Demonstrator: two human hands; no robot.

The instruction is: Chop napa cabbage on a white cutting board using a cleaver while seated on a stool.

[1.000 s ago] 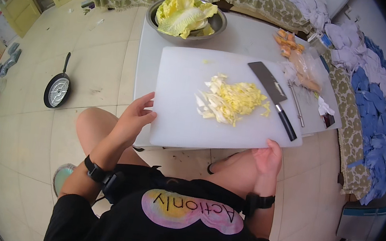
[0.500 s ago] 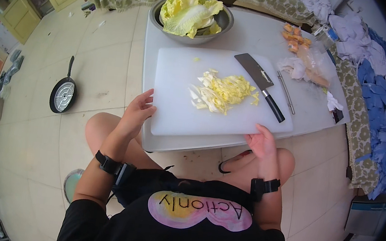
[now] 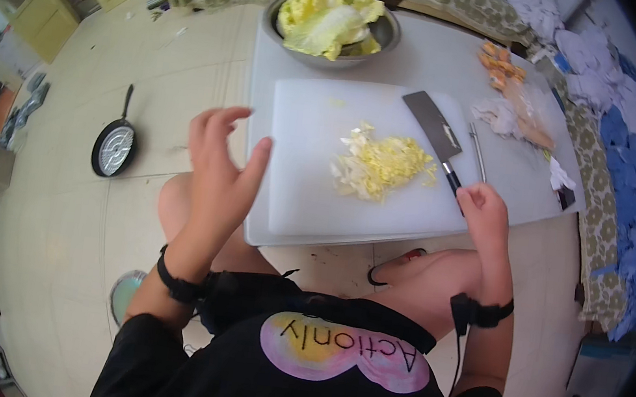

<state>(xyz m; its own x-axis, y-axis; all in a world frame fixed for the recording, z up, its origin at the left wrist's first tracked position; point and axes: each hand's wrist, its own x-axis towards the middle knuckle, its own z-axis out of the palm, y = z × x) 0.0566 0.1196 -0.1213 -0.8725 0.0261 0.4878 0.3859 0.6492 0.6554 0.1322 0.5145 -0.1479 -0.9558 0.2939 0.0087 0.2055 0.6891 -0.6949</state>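
Note:
My right hand point(image 3: 486, 213) is closed around the end of the black handle of a cleaver point(image 3: 433, 124). The dark blade lies flat on a white cutting board point(image 3: 298, 196), with bits of cabbage stuck to it. Left of the cleaver, a heap of shredded napa cabbage point(image 3: 381, 167) sits mid-board. My left hand point(image 3: 221, 163) is raised beside the board's left edge, empty, with fingers curved and thumb apart. Behind the board stands a metal bowl point(image 3: 327, 61) heaped with yellow-green cabbage leaves point(image 3: 328, 21).
A thin metal rod point(image 3: 478, 151) lies right of the board on the pale table point(image 3: 431, 50). Farther right are orange-brown pieces point(image 3: 499, 66) and crumpled plastic bags point(image 3: 503, 114). A black frying pan point(image 3: 115, 147) rests on the floor at left. Blue and white cloth piles line the right.
My left hand has let go of the board's left edge and risen. My right hand has moved from the board's front edge up and right onto the cleaver handle.

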